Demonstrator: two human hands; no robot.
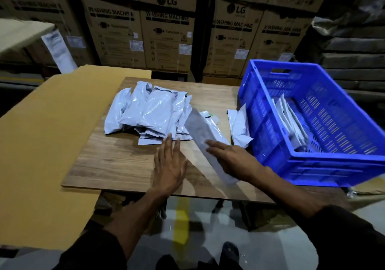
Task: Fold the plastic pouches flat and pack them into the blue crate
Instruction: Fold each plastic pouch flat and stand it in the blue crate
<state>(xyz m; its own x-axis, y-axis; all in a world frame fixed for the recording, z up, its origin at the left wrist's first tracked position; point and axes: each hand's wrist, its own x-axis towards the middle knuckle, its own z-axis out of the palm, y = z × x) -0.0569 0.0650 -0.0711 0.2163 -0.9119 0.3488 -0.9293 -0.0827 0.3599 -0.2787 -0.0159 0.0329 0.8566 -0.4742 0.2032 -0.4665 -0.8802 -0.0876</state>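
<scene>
Boxes (pixel 166 30) of washing machines wall the room behind a wooden table (pixel 116 161). To the right sits the blue crate (pixel 312 165), some pouches inside. The pouch pile (pixel 150 111) lies ahead of the left hand (pixel 169 165), whose fingers are straight and flat. The right hand (pixel 233 161), fingers extended, presses a long pouch (pixel 206 138) running diagonally toward the crate, which lies nearer this hand.

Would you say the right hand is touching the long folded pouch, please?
Touching: the head view shows the right hand lying flat across the folded pouch.
</scene>
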